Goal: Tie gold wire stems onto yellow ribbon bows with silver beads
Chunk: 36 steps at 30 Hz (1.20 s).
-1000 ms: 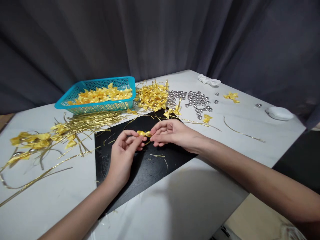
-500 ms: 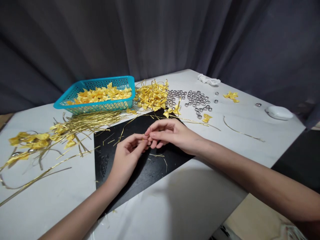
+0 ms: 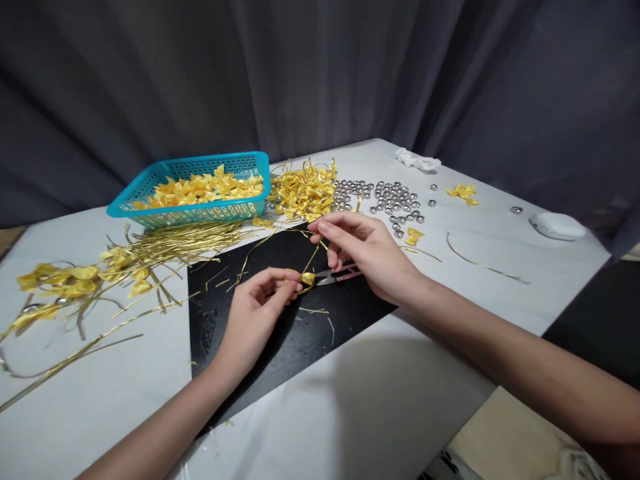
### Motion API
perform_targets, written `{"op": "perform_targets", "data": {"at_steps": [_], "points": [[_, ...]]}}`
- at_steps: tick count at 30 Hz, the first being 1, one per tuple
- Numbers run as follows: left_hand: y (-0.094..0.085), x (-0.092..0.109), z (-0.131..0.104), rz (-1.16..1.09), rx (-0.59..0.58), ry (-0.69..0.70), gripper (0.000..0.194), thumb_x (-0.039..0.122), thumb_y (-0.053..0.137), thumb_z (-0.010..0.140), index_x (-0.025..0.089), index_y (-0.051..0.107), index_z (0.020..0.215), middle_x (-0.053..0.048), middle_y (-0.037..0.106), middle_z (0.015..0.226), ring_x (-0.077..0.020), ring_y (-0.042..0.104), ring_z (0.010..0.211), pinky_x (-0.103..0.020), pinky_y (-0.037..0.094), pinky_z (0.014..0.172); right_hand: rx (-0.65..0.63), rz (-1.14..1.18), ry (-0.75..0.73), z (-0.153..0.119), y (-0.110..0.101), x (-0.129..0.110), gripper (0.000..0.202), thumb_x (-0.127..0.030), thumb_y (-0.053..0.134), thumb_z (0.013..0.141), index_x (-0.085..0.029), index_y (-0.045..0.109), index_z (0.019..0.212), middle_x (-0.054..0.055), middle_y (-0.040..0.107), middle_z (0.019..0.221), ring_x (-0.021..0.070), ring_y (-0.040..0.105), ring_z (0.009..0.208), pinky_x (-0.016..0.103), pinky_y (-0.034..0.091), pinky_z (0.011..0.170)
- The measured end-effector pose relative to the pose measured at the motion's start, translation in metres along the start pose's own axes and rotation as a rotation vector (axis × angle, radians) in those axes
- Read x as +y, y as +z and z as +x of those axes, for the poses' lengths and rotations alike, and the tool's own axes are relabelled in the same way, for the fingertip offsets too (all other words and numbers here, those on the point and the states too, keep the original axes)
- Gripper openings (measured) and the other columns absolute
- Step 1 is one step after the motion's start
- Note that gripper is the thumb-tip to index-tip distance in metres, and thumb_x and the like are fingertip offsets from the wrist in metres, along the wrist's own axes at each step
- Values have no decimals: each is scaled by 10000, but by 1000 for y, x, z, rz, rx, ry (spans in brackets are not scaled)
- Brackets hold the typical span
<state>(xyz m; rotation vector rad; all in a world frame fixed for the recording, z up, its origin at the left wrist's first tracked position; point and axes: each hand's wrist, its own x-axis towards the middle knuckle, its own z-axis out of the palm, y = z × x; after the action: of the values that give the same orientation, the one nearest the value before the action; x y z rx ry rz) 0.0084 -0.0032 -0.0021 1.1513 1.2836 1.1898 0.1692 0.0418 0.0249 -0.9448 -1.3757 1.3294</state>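
Between the thumb and fingers of my left hand [image 3: 263, 300] is pinched a small yellow ribbon bow [image 3: 309, 279]. A thin gold cord [image 3: 314, 255] runs up from the bow to my right hand [image 3: 363, 250], whose thumb and forefinger are closed on its upper end. Partly under my right hand lie thread snips [image 3: 340, 273] with pinkish handles, blades pointing left toward the bow. A black mat [image 3: 250, 373] is beneath both hands, with short gold cord scraps on it.
A blue basket [image 3: 187, 215] of yellow bows stands at the back left. Before it lies a bundle of gold cords [image 3: 195, 241]. Finished-looking bows [image 3: 305, 190] are heaped beside silver beads [image 3: 397, 197]. Farther right are a white dish [image 3: 557, 225] and crumpled tissue [image 3: 417, 160].
My right hand has moved up and right, away from my left, drawing the cord out. The bow and the snips now show. My left hand has stayed in place.
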Motion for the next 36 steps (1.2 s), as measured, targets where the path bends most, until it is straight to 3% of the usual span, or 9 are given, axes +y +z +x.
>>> {"op": "perform_targets", "data": {"at_steps": [9, 20, 27, 31, 36], "points": [[0, 0, -1, 4, 5, 7, 90, 233, 696, 680, 158, 696, 730, -33, 693, 670, -139, 619, 636, -219, 465, 610, -14, -32, -94, -3, 1, -5, 123, -289, 592, 834, -174, 622, 866, -3, 649, 797, 32, 518, 485, 142, 432, 428], [0, 1, -1, 25, -18, -18, 132, 228, 695, 682, 143, 708, 782, -40, 705, 686, -144, 630, 653, -214, 467, 621, -78, -7, -42, -1, 0, -3, 123, -301, 551, 867, -184, 590, 866, -18, 618, 751, 47, 561, 573, 143, 480, 503], [-1, -2, 0, -82, 53, -57, 496, 284, 746, 669, 138, 577, 1112, -2, 719, 688, -115, 635, 657, -200, 466, 664, -95, 30, 114, -1, 0, -7, 82, -148, 595, 822, -139, 641, 889, -14, 632, 741, 28, 590, 623, 110, 485, 559], [-3, -5, 2, -157, 91, -57, 329, 303, 759, 668, 152, 660, 944, 6, 723, 732, -93, 640, 701, -168, 466, 682, -125, -1, 134, -3, 4, -5, 65, -181, 640, 783, -128, 628, 818, -16, 637, 674, 44, 591, 551, 135, 481, 510], [-4, -5, 4, -208, 88, -51, 171, 298, 750, 686, 168, 694, 782, 21, 713, 713, -73, 641, 690, -132, 467, 659, -173, -114, 126, -11, 17, 12, 53, -167, 623, 787, -130, 586, 779, -2, 630, 657, 73, 618, 572, 180, 509, 560]]}}
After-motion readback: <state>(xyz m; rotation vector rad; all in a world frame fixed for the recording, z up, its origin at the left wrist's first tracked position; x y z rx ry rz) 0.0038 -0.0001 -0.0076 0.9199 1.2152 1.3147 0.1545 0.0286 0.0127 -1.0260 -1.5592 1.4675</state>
